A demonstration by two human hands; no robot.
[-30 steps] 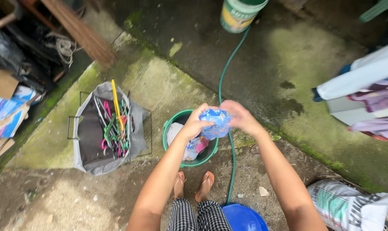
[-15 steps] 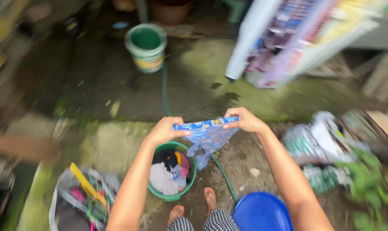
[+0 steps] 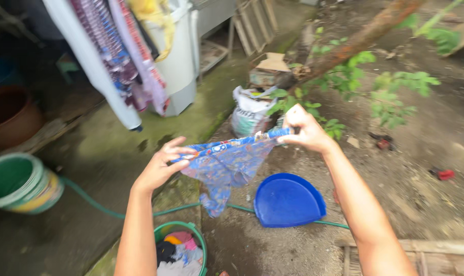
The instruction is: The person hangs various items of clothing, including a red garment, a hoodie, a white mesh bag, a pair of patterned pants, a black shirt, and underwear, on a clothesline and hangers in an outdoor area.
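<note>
Blue patterned garment (image 3: 227,163) stretched by top edge between both hands, long axis rising left to right. Left hand (image 3: 160,163) pinches lower end; right hand (image 3: 306,133) clamps higher end. Rest dangles above green hose (image 3: 114,212), beside blue basin (image 3: 288,200).

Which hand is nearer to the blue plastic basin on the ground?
Right. The right hand is above the blue basin, slightly up-frame, gripping one end of the blue patterned cloth. The left hand holds the other end, farther left of the basin.
</note>
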